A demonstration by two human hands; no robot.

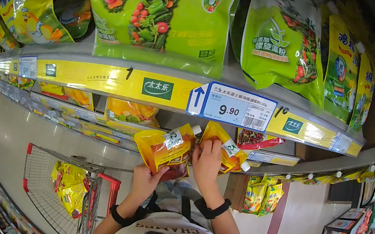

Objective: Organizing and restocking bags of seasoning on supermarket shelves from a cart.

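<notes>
My left hand grips the lower edge of a yellow spouted pouch with a white cap, held tilted in front of the shelves. To its right, my right hand has its fingers bent over a second yellow spouted pouch, whose white cap points down to the right. The two pouches are close side by side, below the price strip of the upper shelf. The fingertips of my right hand are partly hidden. Both wrists wear black bands.
Large green seasoning bags stand on the upper shelf, behind a yellow price strip. More yellow bags lie on lower shelves. A wire shopping cart with yellow packets stands at lower left. A cardboard box with yellow bags is at lower right.
</notes>
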